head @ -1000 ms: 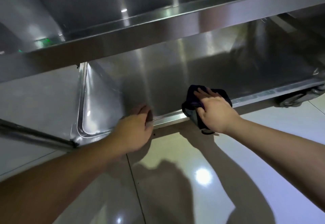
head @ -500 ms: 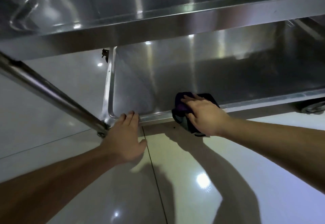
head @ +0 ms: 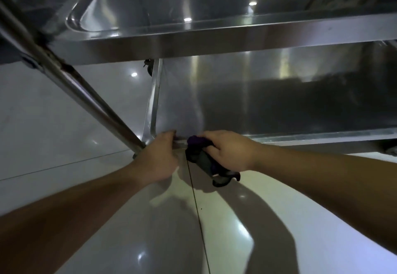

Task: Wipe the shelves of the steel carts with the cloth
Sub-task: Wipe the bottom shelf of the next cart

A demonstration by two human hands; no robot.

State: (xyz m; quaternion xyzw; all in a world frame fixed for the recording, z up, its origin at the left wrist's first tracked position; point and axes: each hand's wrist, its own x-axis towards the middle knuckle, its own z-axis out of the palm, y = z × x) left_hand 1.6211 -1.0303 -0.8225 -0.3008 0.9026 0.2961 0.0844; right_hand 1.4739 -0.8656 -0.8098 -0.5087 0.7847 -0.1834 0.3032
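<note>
Glossy tile floor point(head: 279, 220) – R hand point(head: 229, 151) clamps cloth point(head: 202, 157) on bottom shelf point(head: 279, 106) rim; L hand point(head: 159, 159) grips rim.

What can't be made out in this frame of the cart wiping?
Head view only:
- Bottom shelf, far part: deep shadow, cleanliness unreadable.
- Cloth: part hidden under right hand.
- Left hand fingertips: curled over shelf rim.
- Caster: cut by right edge.

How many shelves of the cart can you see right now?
2. The upper shelf runs across the top of the view; the bottom shelf lies below it, where the right hand presses the cloth on its front rim. Higher shelves may be out of frame.
</note>
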